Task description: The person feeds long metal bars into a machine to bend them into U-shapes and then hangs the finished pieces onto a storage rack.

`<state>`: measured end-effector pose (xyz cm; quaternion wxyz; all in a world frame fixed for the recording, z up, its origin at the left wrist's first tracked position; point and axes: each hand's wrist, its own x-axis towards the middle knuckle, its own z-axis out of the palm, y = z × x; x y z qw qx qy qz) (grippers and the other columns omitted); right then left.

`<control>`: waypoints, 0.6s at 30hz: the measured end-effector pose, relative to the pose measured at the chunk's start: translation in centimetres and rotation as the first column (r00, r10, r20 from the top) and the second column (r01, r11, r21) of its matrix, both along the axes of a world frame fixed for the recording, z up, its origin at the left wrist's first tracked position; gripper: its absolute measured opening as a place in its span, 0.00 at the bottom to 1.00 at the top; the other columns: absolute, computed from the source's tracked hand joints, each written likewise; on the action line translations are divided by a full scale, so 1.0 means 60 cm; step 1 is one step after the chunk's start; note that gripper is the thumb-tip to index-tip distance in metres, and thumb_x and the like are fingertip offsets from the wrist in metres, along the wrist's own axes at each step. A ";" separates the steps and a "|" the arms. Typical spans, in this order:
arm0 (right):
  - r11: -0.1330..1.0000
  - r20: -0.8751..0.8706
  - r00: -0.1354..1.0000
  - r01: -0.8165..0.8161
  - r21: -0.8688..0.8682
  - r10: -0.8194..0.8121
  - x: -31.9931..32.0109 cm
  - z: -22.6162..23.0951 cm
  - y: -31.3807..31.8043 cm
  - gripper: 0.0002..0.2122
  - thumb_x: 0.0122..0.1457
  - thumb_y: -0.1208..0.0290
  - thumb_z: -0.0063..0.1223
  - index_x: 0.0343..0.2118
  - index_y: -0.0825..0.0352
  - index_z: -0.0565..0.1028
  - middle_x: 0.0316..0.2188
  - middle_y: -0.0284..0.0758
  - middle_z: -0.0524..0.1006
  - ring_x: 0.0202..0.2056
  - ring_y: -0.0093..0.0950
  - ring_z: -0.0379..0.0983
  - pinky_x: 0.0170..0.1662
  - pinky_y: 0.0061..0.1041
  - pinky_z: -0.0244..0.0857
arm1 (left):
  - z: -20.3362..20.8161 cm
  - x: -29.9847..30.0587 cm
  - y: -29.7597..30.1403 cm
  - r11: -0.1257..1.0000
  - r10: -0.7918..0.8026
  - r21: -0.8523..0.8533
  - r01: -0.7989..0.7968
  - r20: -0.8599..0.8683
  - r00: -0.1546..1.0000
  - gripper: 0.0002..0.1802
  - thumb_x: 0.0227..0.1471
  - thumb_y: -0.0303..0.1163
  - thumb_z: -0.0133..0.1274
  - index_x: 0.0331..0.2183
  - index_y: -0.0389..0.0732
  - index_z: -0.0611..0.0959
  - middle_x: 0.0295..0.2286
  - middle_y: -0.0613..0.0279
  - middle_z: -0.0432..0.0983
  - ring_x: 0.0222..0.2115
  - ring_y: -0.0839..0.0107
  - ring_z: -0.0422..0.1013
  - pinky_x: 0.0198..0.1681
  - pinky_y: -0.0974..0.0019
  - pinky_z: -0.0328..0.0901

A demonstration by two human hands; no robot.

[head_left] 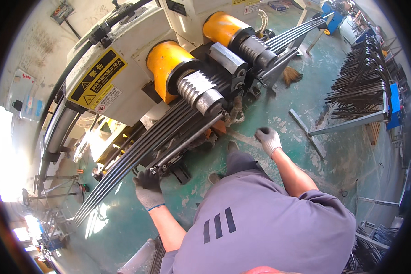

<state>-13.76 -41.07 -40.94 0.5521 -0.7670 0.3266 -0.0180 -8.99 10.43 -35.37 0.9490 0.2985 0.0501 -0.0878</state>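
Observation:
Both my hands wear pale work gloves with blackened fingers. My left hand [149, 188] is at the lower end of a slim metal rail [187, 140] on the machine's front. Its fingers look stretched out and apart; whether they touch the rail's end fitting I cannot tell. Above that hand, several long grey metal rods [139, 151] run side by side under two yellow-and-black machine heads [166, 64] with ribbed steel noses. Away from the machine, my right hand [267, 139] hangs over the green floor, fingers curled in, with nothing visible in it.
A rack at the right holds a heap of dark bent rods [360, 86]; its grey metal leg [347, 123] reaches toward me. A straw broom [291, 75] stands beyond the machine. A yellow warning sign [98, 80] marks the machine housing. More rods [374, 244] lie at lower right.

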 end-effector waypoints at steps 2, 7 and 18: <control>0.998 0.191 0.980 0.044 0.050 -0.053 0.039 0.056 0.020 0.14 0.62 0.68 0.58 0.45 0.74 0.80 0.34 0.35 0.83 0.35 0.22 0.77 0.41 0.23 0.70 | 0.061 -0.012 -0.029 0.940 0.323 0.191 -0.284 -0.228 0.918 0.25 0.71 0.54 0.35 0.42 0.43 0.77 0.42 0.52 0.73 0.46 0.53 0.67 0.57 0.51 0.61; 0.967 0.538 0.825 0.040 0.253 -0.175 0.147 0.166 0.051 0.16 0.64 0.71 0.57 0.52 0.73 0.78 0.44 0.34 0.81 0.44 0.22 0.75 0.50 0.23 0.68 | 0.090 -0.016 0.020 0.934 0.337 0.126 -0.334 -0.010 0.941 0.29 0.66 0.54 0.49 0.52 0.38 0.78 0.49 0.48 0.76 0.52 0.50 0.71 0.60 0.47 0.63; 0.728 0.480 0.773 -0.034 0.684 -0.415 0.255 0.196 0.066 0.18 0.69 0.63 0.54 0.54 0.74 0.77 0.46 0.33 0.80 0.46 0.24 0.70 0.54 0.25 0.63 | 0.165 0.018 -0.007 0.839 0.512 0.254 -0.482 -0.067 0.856 0.29 0.67 0.51 0.48 0.57 0.36 0.75 0.53 0.50 0.75 0.53 0.54 0.72 0.61 0.51 0.63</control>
